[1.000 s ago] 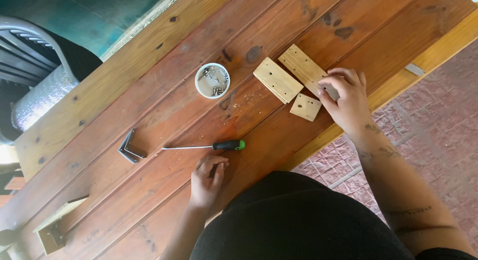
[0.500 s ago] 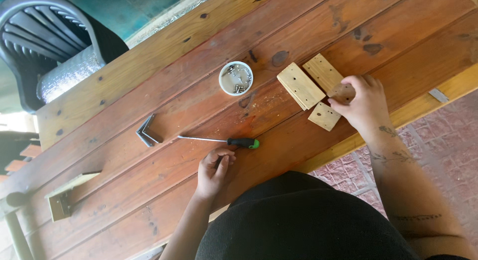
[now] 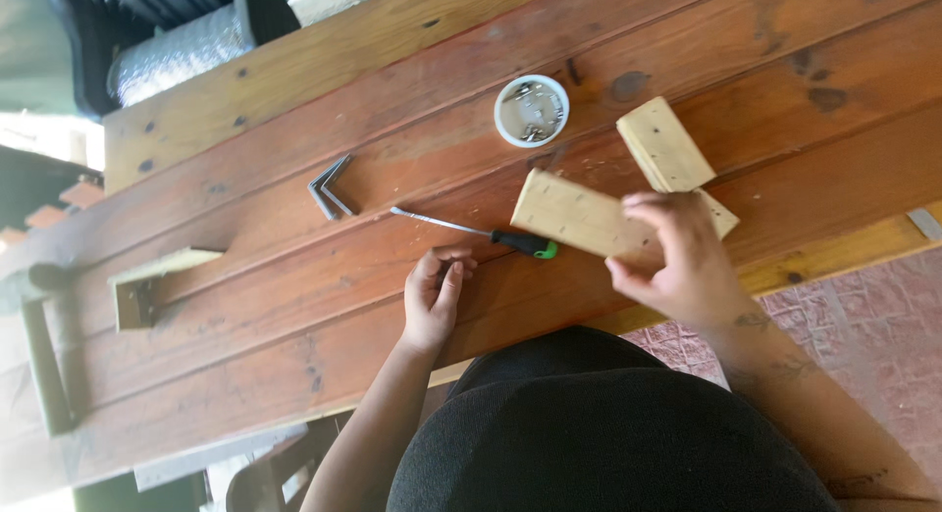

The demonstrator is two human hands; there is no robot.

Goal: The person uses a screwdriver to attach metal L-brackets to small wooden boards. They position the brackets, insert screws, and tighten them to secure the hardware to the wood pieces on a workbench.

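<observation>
Wooden block (image 3: 579,216), a pale rectangular piece dotted with small holes, is lifted at a tilt off the bench (image 3: 294,306). The right hand (image 3: 677,262) has it by its right end, thumb below and fingers curled over the top edge, closed around the wood. Just beyond that block, away from the person, a second pale block (image 3: 665,144) lies flat on the planks; a third, smaller piece (image 3: 724,216) shows only as a corner past the right hand's fingers, and whether it touches the held block cannot be told.

Right beside the held block's left end lies a screwdriver (image 3: 481,231) with a black and green handle, its thin metal shaft pointing away from the block. The left hand (image 3: 434,294) rests on the bench just on the person's side of the screwdriver, fingers loosely bent, holding nothing and not touching the tool.

Beyond the held block, toward the far edge of the bench, stands a small round white tub (image 3: 531,110) with small metal bits inside, too small to make out. Left of the screwdriver tip, well apart from the block, lie dark metal angle brackets (image 3: 330,187). Farther left still, a rectangular notch (image 3: 147,286) is cut into the bench.
</observation>
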